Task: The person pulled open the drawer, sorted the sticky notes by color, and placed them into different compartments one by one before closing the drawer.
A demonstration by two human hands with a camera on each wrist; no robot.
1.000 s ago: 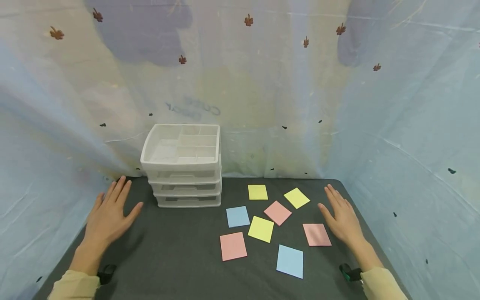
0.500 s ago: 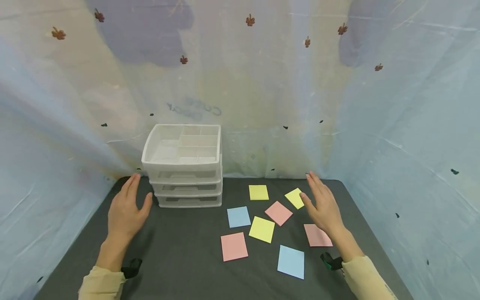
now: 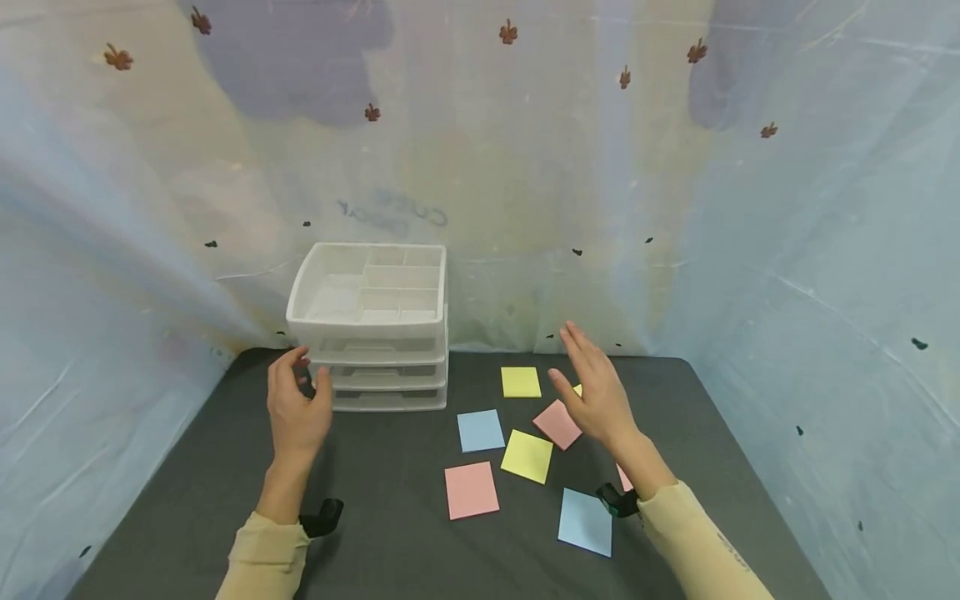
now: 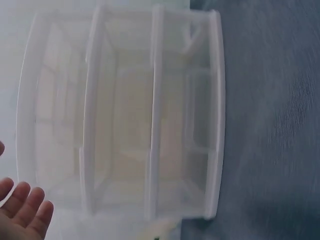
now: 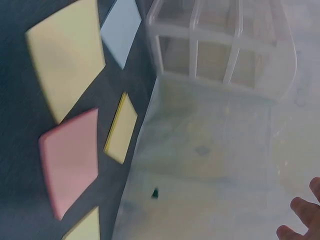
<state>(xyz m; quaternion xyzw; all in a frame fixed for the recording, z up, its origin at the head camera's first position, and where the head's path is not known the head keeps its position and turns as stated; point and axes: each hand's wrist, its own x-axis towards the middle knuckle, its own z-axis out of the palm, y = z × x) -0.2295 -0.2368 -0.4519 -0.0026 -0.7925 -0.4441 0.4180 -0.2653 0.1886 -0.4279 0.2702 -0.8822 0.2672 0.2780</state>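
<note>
A white drawer unit [image 3: 386, 375] with a divided tray on top stands at the back left of the dark table; its clear drawer fronts fill the left wrist view. My left hand [image 3: 297, 414] is in front of its left edge, fingers loosely bent, holding nothing. Over the sticky notes hovers my right hand [image 3: 596, 396], its fingers nearly straight and nothing in them. It hides most of a yellow note at the back right. Beneath and beside it lie a pink note [image 3: 558, 424], a yellow note [image 3: 527, 456] and a blue note [image 3: 481, 431].
Further notes lie about: a yellow note [image 3: 521, 382] at the back, a pink note [image 3: 472, 490] and a blue note [image 3: 585, 522] nearer the front. Another pink note is mostly covered by the right forearm. A pale patterned sheet [image 3: 495, 183] hangs around the table [image 3: 405, 550].
Both hands have moved inward: the left rightward to the drawer unit, its fingers bending, the right leftward over the notes. The drawer unit and notes stay put.
</note>
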